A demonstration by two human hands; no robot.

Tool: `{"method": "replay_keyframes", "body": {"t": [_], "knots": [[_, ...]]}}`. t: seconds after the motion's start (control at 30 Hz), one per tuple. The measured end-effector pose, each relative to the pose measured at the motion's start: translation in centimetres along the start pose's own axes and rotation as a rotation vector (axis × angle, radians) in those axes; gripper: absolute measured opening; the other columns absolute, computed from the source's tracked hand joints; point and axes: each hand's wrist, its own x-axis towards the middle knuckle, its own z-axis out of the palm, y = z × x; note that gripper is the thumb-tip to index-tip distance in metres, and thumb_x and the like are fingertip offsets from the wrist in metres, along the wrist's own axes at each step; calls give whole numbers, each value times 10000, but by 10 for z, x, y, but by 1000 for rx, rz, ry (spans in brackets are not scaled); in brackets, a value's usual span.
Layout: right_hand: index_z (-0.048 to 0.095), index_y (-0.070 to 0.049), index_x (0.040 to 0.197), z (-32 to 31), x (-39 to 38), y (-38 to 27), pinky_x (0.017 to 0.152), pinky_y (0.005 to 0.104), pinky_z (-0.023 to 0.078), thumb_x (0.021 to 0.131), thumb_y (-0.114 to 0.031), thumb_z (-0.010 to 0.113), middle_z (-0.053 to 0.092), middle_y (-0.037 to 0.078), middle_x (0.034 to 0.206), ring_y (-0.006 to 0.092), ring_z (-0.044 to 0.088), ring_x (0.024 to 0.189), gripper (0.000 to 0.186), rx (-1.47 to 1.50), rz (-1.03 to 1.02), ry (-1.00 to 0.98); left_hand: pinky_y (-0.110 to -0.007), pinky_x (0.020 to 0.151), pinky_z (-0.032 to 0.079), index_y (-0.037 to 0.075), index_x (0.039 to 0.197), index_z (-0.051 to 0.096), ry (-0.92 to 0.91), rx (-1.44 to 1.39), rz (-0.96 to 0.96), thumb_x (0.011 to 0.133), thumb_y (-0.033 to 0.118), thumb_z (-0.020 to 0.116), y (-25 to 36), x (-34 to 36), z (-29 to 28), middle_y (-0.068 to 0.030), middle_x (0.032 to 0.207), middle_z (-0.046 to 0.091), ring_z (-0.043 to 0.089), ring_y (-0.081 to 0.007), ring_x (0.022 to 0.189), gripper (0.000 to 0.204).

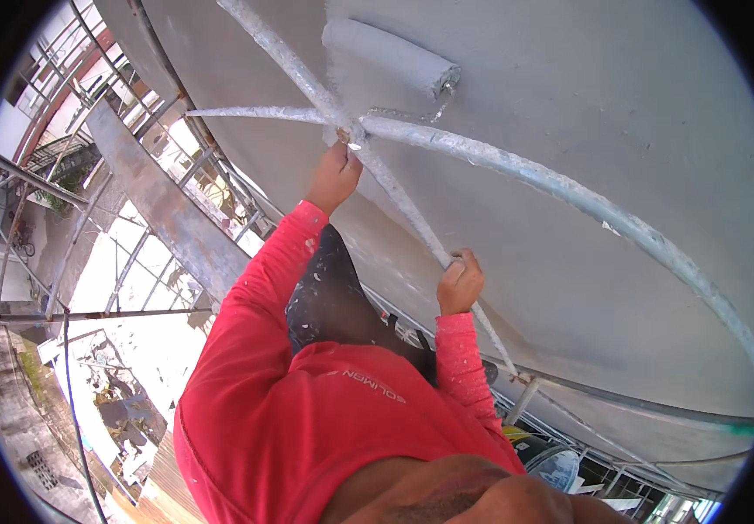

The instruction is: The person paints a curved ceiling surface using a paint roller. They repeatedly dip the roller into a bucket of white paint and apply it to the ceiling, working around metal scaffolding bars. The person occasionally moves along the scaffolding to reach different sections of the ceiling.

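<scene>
A paint roller (392,58) coated in grey paint lies against the large curved grey wall (621,96). Its wire frame runs back behind two crossing, paint-spattered scaffold braces. My left hand (336,177) is closed at that crossing, around the roller's handle, which is mostly hidden by the hand and the tubes. Lower down and to the right, my right hand (461,281) is wrapped round the thinner scaffold brace (407,207) that slants toward my right side. The other brace (560,185) arcs across the wall to the right, apart from my right hand.
A stained plank (163,205) spans the scaffold on the left, among several metal tubes. Far below lies a bright, debris-strewn ground (115,384). Wooden boards (172,480) show at lower left. A dark bucket (547,458) stands beyond my right arm, near a horizontal rail (621,397).
</scene>
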Motion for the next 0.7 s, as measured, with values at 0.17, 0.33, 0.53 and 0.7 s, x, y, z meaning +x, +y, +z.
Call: {"method": "replay_keyframes", "body": {"t": [0.17,0.33,0.53,0.7], "knots": [[659,-1,921,-4,-2,4,737,509,506,817,-110,482,670,261,850,472,648,803,233,1,41,-57,-418,734,468,16,854,569,312,614,684,909,68,523,31,31,25,-157,780,612,616,-386,802,89],[649,-1,922,-3,-7,5,721,511,502,821,-115,491,669,248,853,464,640,784,219,16,41,-48,-457,702,465,-5,962,611,40,-19,255,999,202,526,28,14,5,-181,797,640,621,-401,771,228],[618,-15,898,-3,-2,-5,688,519,490,830,-136,510,642,219,822,453,620,764,176,43,53,-8,-516,705,478,-131,1111,584,-102,275,-28,1043,350,512,-25,-67,-28,-317,844,651,649,-478,821,491],[598,-21,877,-6,-1,-4,667,513,486,831,-140,521,626,205,807,445,612,753,150,73,43,13,-544,721,502,-138,1137,586,-266,370,-168,1051,409,490,-2,-96,-35,-350,868,656,652,-532,853,562]]}}
